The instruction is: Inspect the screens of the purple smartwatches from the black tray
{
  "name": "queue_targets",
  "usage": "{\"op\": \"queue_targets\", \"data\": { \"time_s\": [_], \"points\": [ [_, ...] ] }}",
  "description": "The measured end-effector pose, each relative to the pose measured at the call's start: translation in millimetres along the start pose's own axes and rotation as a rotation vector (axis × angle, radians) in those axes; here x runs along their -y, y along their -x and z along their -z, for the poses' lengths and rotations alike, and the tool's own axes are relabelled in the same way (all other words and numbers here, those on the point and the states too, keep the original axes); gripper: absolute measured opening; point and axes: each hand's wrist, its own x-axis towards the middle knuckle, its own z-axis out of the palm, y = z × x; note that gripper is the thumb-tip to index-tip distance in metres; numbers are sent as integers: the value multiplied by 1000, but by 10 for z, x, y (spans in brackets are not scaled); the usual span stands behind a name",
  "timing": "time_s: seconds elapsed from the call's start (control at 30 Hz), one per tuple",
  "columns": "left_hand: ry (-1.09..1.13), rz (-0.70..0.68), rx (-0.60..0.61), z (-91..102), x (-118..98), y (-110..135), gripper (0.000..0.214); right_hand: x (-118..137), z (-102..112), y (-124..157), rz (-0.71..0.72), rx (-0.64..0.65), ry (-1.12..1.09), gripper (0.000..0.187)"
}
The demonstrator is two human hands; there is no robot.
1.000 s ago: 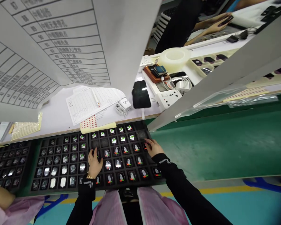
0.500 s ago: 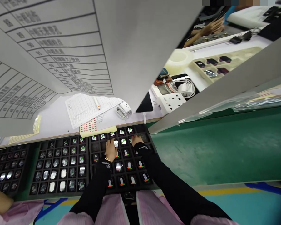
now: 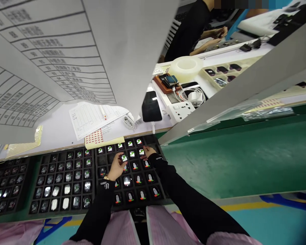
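Note:
In the head view, a black compartment tray [image 3: 104, 159] holds several square smartwatch bodies with lit screens, some green and white, others with red and green marks. My left hand [image 3: 115, 167] grips one smartwatch [image 3: 124, 158] by its edges between thumb and fingers, its green and white screen facing up. Over the tray's right side, the fingers of my right hand [image 3: 149, 152] close on the edge of another lit smartwatch [image 3: 141, 151], which sits at its compartment. My right fingertips are partly hidden.
Two more trays of watch bodies, a middle one [image 3: 63, 157] and a far-left one, stand to the left. Behind lie a printed form [image 3: 85, 120], a coiled white cable [image 3: 129, 121], a phone [image 3: 152, 107] and a power strip [image 3: 182, 110]. Large hanging paper sheets [image 3: 122, 47] cover the upper left.
My left hand has turned and shifted slightly left, and the watch screen in it now shows green and white. My right fingers stay near the same watch. The camera view has shifted slightly.

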Motion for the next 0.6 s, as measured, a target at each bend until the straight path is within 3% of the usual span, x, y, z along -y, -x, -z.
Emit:
{"op": "queue_targets", "data": {
  "time_s": [0.13, 0.3, 0.37, 0.43, 0.6],
  "points": [
    [238, -12, 76, 125, -406, 418, 50, -3, 85, 425, 47, 84, -278, 46],
    [301, -12, 61, 304, -971, 944, 47, -4, 110, 1119, 288, 338, -780, 54],
    [302, -14, 43, 317, -1131, 1112, 46, 9, 101, 1329, 381, 323, -805, 63],
    [322, -22, 5, 296, -1238, 1244, 44, 38, 102, 1480, 427, 265, -817, 60],
    [355, -52, -144, 207, -1378, 1482, 29, 139, 216, 1740, 423, 238, -876, 55]
  ]
}}
